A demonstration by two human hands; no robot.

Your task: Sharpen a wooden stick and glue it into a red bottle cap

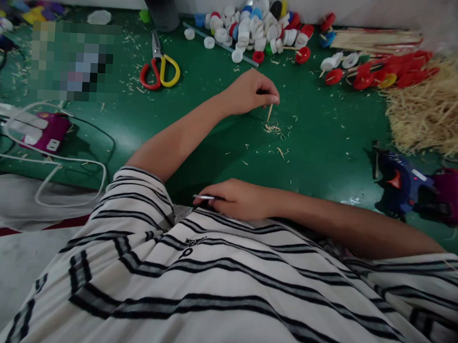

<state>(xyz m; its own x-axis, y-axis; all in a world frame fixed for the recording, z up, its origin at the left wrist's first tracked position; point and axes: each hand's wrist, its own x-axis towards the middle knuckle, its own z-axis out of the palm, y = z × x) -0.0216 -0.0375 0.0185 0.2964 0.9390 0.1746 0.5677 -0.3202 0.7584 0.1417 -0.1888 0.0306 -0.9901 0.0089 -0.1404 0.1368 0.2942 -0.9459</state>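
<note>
Over the green table, my left hand [254, 92] pinches a short thin wooden stick [270, 113], its lower end pointing down at a small heap of wood shavings [272, 128]. Close to my body at the table's front edge, my right hand [237, 198] is closed around a slim tool with a shiny, narrow blade [206, 197], which looks like a craft knife. Its handle is mostly hidden by my fingers. The blade points left, apart from the stick. More curled shavings lie scattered between my two hands.
Scissors [160, 68] with red and yellow handles lie left of my left hand. Plastic bottle caps [252, 29] are piled at the back. Right are sticks [377, 40], red caps on sticks [395, 70], wood strips [435, 108] and a blue glue gun [401, 180]. White cables [102, 170] loop at left.
</note>
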